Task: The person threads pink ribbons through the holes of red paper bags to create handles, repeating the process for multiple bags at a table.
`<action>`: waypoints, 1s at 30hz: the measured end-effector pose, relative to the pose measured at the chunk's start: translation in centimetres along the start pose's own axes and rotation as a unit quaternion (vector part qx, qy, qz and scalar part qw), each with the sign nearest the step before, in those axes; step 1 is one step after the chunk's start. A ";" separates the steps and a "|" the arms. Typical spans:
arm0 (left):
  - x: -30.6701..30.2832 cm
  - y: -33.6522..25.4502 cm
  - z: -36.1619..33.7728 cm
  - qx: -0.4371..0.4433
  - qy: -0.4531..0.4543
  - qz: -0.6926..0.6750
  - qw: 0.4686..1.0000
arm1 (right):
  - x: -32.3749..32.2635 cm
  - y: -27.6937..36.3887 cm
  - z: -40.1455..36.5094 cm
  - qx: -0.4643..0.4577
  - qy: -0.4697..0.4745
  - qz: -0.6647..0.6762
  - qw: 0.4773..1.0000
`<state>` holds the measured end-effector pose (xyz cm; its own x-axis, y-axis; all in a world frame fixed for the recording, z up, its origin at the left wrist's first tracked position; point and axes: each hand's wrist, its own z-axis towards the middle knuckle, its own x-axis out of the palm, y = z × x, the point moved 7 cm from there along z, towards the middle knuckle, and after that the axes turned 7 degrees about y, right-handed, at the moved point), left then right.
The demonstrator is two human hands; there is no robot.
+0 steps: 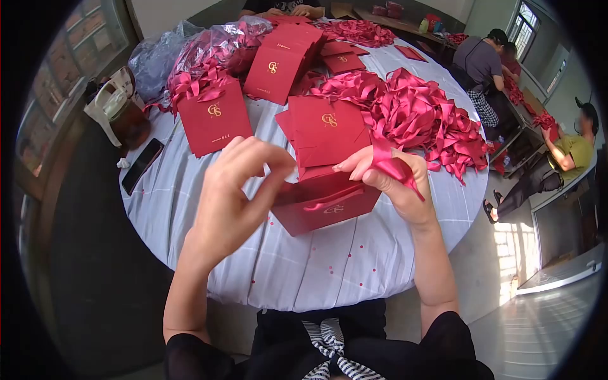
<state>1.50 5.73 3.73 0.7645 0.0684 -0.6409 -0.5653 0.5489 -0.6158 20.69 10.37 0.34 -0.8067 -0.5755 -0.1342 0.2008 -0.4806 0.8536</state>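
A red gift bag (329,212) with a gold logo stands open-topped at the near part of the table, with a ribbon handle across its front. My right hand (405,183) is at the bag's right upper corner, thumb and fingers closed on a shiny red ribbon (391,166) that loops over the fingers. Above the bag's left side, my left hand (237,190) has its thumb and index finger curled together in a pinch. Whatever may be between those fingertips is hidden. Just behind, a flat red bag (329,130) lies on others.
A heap of red ribbons (418,114) lies at right. Stacked red bags (272,66), a bag with ribbons (215,120) and clear plastic wrapping (161,60) are behind. A phone (142,166) lies at left on the white tablecloth (234,278). Other people sit at the back and right.
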 end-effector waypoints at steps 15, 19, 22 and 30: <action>3.3 -2.9 1.7 0.129 0.321 0.294 0.891 | 0.3 0.5 -0.5 -0.031 0.020 -0.062 0.997; 3.5 -3.1 2.4 0.129 0.357 0.301 0.875 | 0.4 0.5 -0.4 -0.021 0.022 -0.082 0.996; 3.6 -2.4 3.1 0.077 0.444 0.163 0.878 | 0.5 0.8 -0.5 -0.069 0.051 -0.109 0.990; 4.3 -1.3 3.2 0.036 0.597 0.054 0.800 | 0.8 0.9 -0.6 -0.073 0.075 -0.095 0.990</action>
<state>6.52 8.04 3.23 -0.1509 -0.7022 -0.6958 -0.5558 0.6423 -0.5277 20.63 9.06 0.72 -0.7486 -0.5520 -0.3672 0.1411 -0.6738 0.7253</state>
